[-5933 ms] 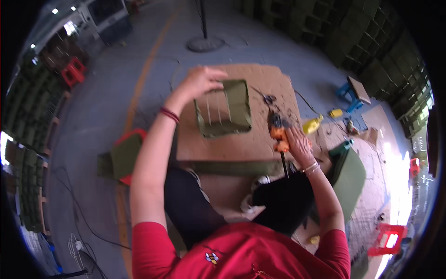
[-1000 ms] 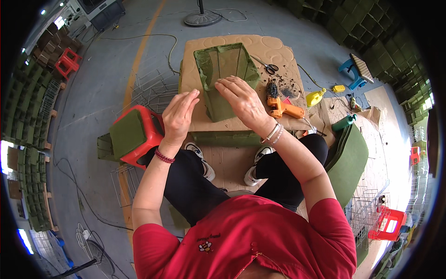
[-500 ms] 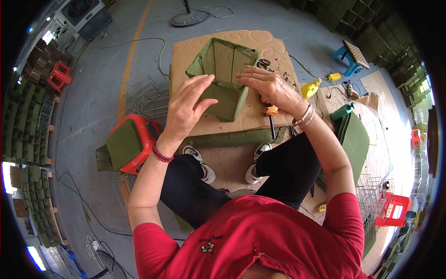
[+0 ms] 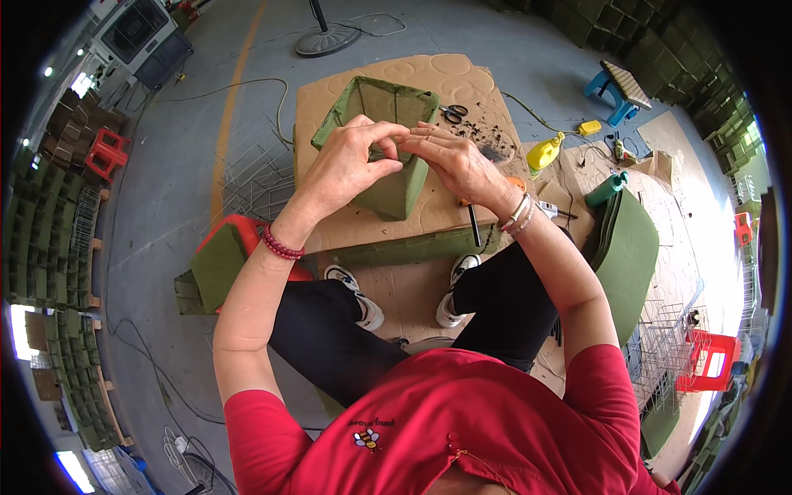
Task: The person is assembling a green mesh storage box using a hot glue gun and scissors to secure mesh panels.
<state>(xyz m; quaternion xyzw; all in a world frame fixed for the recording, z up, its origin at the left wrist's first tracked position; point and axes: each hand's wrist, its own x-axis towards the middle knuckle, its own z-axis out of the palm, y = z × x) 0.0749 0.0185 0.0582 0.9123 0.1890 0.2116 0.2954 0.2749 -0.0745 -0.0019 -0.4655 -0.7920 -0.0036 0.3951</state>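
A green fabric box (image 4: 388, 200) with wire-stiffened edges stands on the cardboard-topped worktable (image 4: 330, 235), its open mouth facing away from me. Above its near part, my left hand (image 4: 346, 169) has bent fingers, the thumb apart from them. My right hand (image 4: 458, 165) stretches its fingers flat toward the left, their tips meeting the left fingertips. Nothing held shows in either hand; the right fingers cover part of the box. Close to the box's far right corner lie black-handled scissors (image 4: 453, 114). A tool with a black shaft (image 4: 473, 224) and orange part sits under my right wrist.
Dark scraps (image 4: 487, 140) litter the table's right side. A yellow bottle (image 4: 544, 153), a green bottle (image 4: 606, 189) and stacked green panels (image 4: 627, 256) are at the right. Left, a red stool (image 4: 247, 231) bears a green panel. Wire racks (image 4: 260, 177) lean nearby.
My hands have come together, the left fingers bending and the right fingertips reaching the left ones. The box now sits slightly left and lower in the view, which has shifted a little.
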